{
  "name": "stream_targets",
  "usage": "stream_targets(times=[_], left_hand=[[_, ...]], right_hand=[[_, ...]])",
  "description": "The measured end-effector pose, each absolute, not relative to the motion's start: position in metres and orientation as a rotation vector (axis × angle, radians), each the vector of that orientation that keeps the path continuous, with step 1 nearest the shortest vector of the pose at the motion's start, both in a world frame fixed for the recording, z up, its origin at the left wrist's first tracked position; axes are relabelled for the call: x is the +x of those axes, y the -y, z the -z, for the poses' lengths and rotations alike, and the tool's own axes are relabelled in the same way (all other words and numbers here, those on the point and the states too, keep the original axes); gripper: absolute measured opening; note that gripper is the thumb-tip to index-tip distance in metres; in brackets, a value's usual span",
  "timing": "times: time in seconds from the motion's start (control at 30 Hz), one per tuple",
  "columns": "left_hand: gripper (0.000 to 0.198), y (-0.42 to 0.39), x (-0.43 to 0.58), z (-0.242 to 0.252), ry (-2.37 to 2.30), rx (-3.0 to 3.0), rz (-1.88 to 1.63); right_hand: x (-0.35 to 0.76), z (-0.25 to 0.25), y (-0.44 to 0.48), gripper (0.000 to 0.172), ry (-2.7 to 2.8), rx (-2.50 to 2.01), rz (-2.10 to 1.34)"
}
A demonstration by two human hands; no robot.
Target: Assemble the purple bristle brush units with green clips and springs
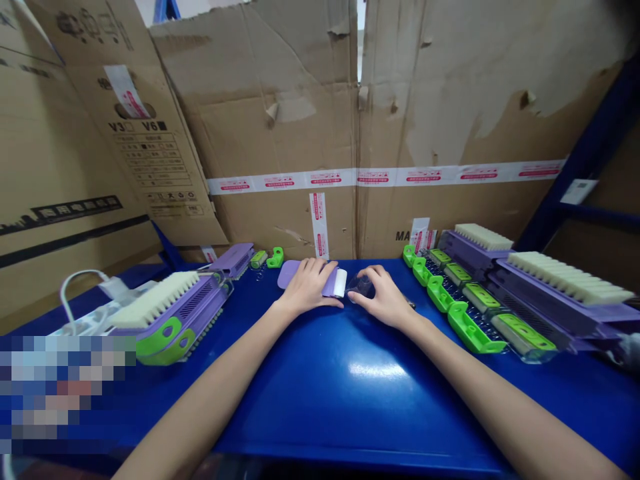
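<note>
- Fingers of the left hand (306, 288) are bending over a purple piece (288, 275) with a white end (341, 283); whether they are gripping it, I cannot tell.
- This purple piece is lying near twelve o'clock on the blue table (295, 393).
- Right hand (384, 297), just beside, is pinching a clear plastic piece (361, 288).
- At two o'clock green parts (471, 331) are making a row; at ten o'clock a ridged purple unit (187, 305) is resting.

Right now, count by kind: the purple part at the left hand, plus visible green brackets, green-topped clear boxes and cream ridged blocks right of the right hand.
Purple part at left hand: 1
Green brackets: 4
Green-topped clear boxes: 4
Cream ridged blocks: 2
Total: 11
</note>
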State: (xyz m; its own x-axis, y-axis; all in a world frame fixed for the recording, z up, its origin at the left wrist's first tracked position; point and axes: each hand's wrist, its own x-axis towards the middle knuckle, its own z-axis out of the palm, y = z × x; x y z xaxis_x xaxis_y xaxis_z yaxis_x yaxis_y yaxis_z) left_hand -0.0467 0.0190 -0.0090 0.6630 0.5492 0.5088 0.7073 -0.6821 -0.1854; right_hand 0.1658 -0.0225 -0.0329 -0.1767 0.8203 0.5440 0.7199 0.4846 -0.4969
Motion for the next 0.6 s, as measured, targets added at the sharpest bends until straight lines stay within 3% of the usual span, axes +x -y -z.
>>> stream_targets(times=[0.13,0.37,0.6], left_hand=[[0.093,-0.019,-0.047,0.011,0.969,-2.491,0.577],[0.072,-0.011,-0.043,0.010,0.887,-2.519,0.586],[0.067,-0.006,-0.039,0.008,0.855,-2.540,0.584]], right_hand=[[0.166,0.040,0.020,0.037,2.010,-1.310,-0.134],[0.166,0.043,0.018,0.067,2.050,-1.369,-0.025],[0.168,0.047,0.015,0.070,2.029,-1.471,-0.006]])
